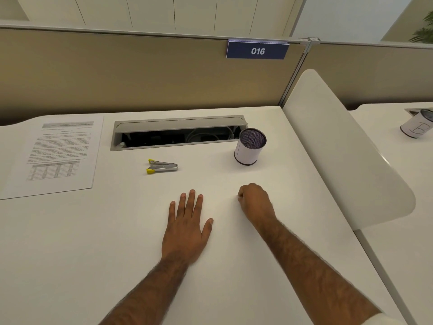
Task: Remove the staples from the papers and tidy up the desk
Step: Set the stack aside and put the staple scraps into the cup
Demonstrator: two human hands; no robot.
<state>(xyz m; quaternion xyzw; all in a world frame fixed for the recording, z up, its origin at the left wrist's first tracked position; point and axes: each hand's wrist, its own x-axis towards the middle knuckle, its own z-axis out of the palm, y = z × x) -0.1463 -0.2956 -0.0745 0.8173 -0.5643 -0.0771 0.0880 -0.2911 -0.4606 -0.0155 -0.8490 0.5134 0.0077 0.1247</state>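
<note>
Papers (55, 151) lie flat at 10 o'clock on the white desk (82, 242), printed side up, w/ the yellow-tipped staple remover (162, 166) just right of them at 11, nothing btwn it and the hands, and the open cable tray (178, 132) behind it at 12. Left hand (186, 231) rests flat at center, palm down, fingers spread, holding nothing; right hand (256, 202) at 1 o'clock is curled into a loose fist on the desk, can't tell if anything's pinched inside. Mesh pen cup (250, 146) stands upright beyond the right hand at 1, w/ a white curved divider (339, 146) at 2–3 and sign 016 (257, 49) on the partition up top.
</note>
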